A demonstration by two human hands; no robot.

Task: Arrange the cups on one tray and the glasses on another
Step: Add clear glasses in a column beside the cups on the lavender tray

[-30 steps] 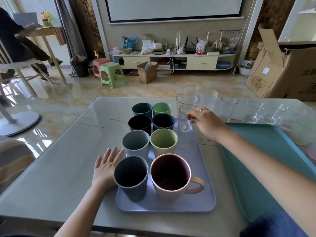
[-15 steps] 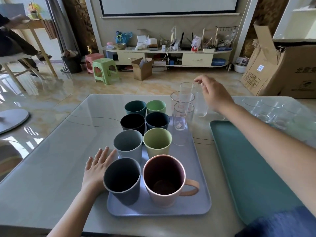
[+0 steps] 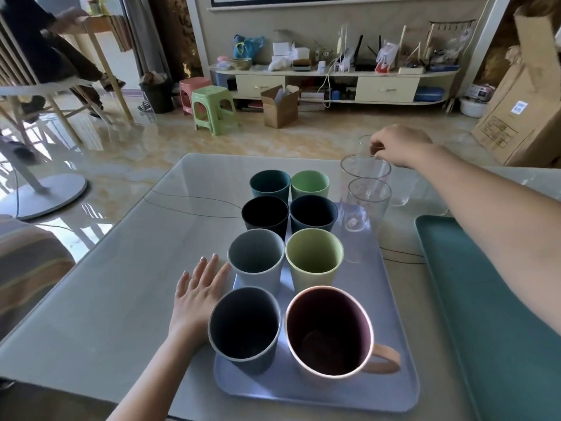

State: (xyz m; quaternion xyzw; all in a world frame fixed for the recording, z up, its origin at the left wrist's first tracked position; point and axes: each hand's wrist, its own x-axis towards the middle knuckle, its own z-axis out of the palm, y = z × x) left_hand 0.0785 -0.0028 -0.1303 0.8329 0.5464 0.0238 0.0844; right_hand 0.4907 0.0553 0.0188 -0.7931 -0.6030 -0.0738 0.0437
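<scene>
— Where's the right hand?
— At the table's far edge, fingers pinching the rim of the far glass, which stands under the hand, behind the lavender tray.
— The left hand?
— Flat, fingers straight, beside the cups.

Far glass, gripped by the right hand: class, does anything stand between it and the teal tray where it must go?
Nothing visible blocks it. The right hand pinches the far glass at its rim; the teal tray lies nearer and to the right, across bare table. One small glass stands just beside that path.
</scene>
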